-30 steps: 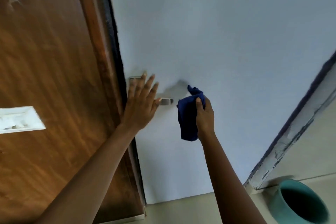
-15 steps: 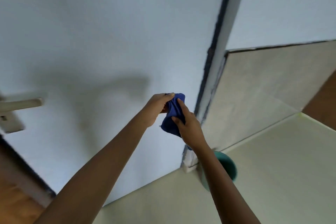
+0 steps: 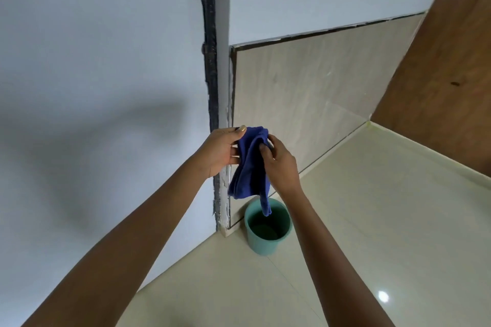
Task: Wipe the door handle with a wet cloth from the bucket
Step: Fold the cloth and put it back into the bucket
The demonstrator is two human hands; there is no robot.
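A dark blue cloth (image 3: 251, 167) hangs bunched between both hands in the middle of the view. My left hand (image 3: 220, 150) grips its upper left edge, thumb on top. My right hand (image 3: 279, 160) pinches it from the right side. The cloth's lower tail dangles over the teal bucket (image 3: 267, 240), which stands on the floor against the wall corner, with dark water inside. The door handle is out of view.
A white door or wall panel (image 3: 101, 61) fills the left side, with a dark frame strip (image 3: 210, 48) beside it. Beige wall tiles (image 3: 305, 93) and a glossy cream floor (image 3: 372, 207) lie to the right. A brown wooden panel (image 3: 446, 87) stands at the far right.
The view has swung right, away from the door handle, to the bucket. My left hand left the handle area and joined the right on the cloth, which now hangs over the bucket.
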